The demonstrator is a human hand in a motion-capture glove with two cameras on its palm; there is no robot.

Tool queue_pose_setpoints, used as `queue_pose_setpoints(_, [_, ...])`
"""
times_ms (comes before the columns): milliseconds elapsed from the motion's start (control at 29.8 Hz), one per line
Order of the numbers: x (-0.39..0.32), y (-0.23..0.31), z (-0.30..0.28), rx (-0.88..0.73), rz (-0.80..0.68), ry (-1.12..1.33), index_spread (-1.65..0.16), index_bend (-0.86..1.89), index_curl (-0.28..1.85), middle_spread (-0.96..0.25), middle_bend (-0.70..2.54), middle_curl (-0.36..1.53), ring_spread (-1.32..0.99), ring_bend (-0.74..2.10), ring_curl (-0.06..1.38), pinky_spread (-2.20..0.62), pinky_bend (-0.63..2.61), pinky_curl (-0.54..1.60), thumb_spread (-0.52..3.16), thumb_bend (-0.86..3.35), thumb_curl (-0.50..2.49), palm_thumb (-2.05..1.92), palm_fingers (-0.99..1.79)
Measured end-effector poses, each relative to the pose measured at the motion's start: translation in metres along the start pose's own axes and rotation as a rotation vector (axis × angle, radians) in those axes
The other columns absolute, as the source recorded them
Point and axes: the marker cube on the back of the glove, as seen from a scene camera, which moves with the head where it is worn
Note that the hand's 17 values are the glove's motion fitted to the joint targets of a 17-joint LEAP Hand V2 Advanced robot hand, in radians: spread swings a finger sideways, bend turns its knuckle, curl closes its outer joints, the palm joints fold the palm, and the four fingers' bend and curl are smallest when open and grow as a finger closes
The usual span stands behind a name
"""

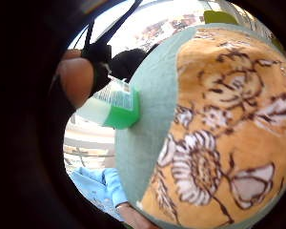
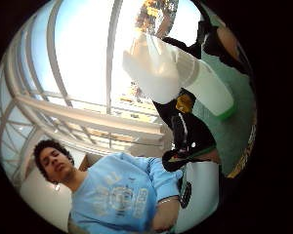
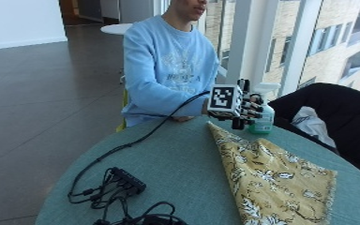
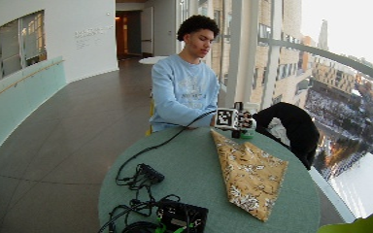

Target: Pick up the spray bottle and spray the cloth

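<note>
In the outside view my gloved right hand (image 3: 245,111) is at the far edge of the round green table (image 3: 168,159), fingers curled round a clear spray bottle (image 3: 263,121) with green liquid and a white head. The thumb side palm view shows the bottle's white spray head (image 2: 154,63) and body close to the palm. Its green base (image 1: 120,112) appears beside the table's rim with a fingertip (image 1: 76,81) against it. I cannot tell whether the bottle stands on the table or hangs just above it. A yellow floral cloth (image 3: 267,173) lies spread on the table in front of the hand.
Black cables and a small black box (image 3: 121,185) lie on the table's left front. A black device (image 4: 180,213) sits at the near edge. A black jacket (image 3: 336,117) hangs over a chair to the right. The person's bare hand (image 3: 180,118) rests at the far rim.
</note>
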Motion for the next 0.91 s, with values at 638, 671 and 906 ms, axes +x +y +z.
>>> queue_pose_setpoints(638, [0.053,0.202,-0.134,0.100,0.238,0.484,-0.32,0.10,0.34,-0.09,0.20,0.44,-0.05,0.28,0.36,0.18,0.22,0.36,1.09,-0.03,0.49,0.78,0.72])
queue_pose_setpoints(671, [0.056,0.211,-0.138,0.104,0.253,0.509,-0.33,0.10,0.34,-0.09,0.20,0.44,-0.04,0.27,0.36,0.18,0.22,0.36,1.09,-0.03,0.49,0.78,0.70])
queue_pose_setpoints(906, [0.069,0.251,-0.161,0.144,0.310,0.578,-0.36,0.12,0.31,-0.10,0.19,0.43,-0.02,0.25,0.35,0.20,0.24,0.37,1.10,-0.02,0.46,0.76,0.63])
